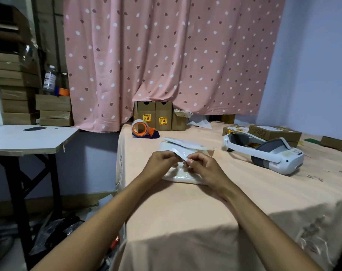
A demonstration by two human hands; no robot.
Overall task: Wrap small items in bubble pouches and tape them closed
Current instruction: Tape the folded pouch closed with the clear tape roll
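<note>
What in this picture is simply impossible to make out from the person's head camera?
Head view only:
1. Where the white strip ends: the left hand and right hand pinch it, hiding its ends.
2. Contents of the white pouch: its wrapping and both hands cover it.
3. Print on the yellow labels: too small.
4. Writing on the flat box: too small, blurred.

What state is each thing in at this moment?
Pouches: flat on the table.
Strip: held above the pouches.
Left hand: pinches the strip.
Right hand: pinches the strip.
Tape dispenser: on the table, untouched.
Headset: lying on the table, unworn.
Bottle: upright on boxes.
Curtain: drawn shut.
</note>
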